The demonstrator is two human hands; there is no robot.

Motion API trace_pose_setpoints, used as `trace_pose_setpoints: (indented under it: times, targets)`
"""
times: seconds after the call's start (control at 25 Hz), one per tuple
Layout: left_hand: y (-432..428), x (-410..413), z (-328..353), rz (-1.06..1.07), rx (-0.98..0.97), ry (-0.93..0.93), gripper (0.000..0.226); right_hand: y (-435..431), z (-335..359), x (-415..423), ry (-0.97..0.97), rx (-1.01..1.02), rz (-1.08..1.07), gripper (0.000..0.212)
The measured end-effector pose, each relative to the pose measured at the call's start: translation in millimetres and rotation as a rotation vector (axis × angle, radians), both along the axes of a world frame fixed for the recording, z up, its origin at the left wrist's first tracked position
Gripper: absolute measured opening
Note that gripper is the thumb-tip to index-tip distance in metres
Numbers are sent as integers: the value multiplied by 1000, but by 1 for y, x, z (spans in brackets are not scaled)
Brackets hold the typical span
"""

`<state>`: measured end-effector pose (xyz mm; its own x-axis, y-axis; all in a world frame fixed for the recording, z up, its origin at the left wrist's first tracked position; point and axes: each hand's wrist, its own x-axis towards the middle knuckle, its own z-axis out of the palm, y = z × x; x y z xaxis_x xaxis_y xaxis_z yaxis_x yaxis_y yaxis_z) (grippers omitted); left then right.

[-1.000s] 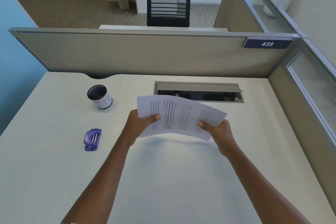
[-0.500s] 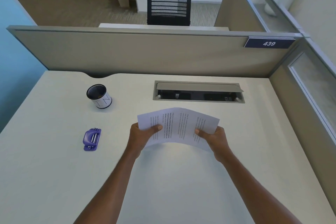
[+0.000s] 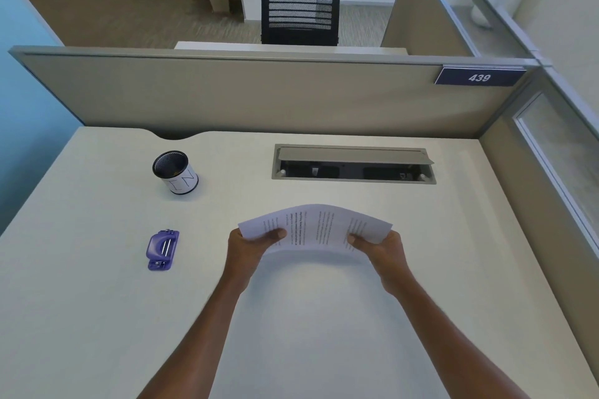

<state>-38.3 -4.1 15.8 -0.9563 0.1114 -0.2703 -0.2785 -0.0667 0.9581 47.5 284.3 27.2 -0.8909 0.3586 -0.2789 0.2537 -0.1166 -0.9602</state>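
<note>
Counter (image 3: 97, 317): a broad, pale surface. Its far edge is closed off by a grey partition (image 3: 227, 97) bearing a plate numbered 439 (image 3: 479, 77). A recessed cable hatch (image 3: 353, 163) is set into the counter beyond my hands, with its lid raised.

Paper (image 3: 316, 223): printed sheets held in the air over the middle of the counter, nearer me than the hatch. They bow upward at the centre, and a soft shadow lies beneath. I cannot tell the number of sheets.

Hands: my left hand (image 3: 251, 248) pinches the left edge of the paper, thumb on top and fingers underneath. My right hand (image 3: 379, 249) pinches the right edge the same way. The hands are apart, with the paper spanning the gap between them.

Handling assessment: I judge the paper light, limp and quick to crease. Loose sheets would likely slide on one another. The opposite edges are the sound place to hold it, with light thumb pressure. Pushing the hands inward deepens the bow.

Mesh pen cup (image 3: 176, 173): upright on the counter to the left, well apart from the paper.

Purple hole punch (image 3: 163, 249): on the counter to the left, nearer me than the cup and untouched.
</note>
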Motion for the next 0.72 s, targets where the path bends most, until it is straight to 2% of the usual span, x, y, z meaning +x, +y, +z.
trace_pose_setpoints:
  times: [0.2,0.44,0.6,0.72]
  targets:
    - [3,0,2,31,21,50,34,0,2,-2,39,28,-9,32]
    - [0,8,-9,95,23,-4,30,-5,-3,1,21,9,5,29]
    - [0,9,-8,112,34,26,33,-4,-2,0,37,13,18,25]
    - [0,10,-8,98,47,12,32,-6,-2,1,21,3,15,29]
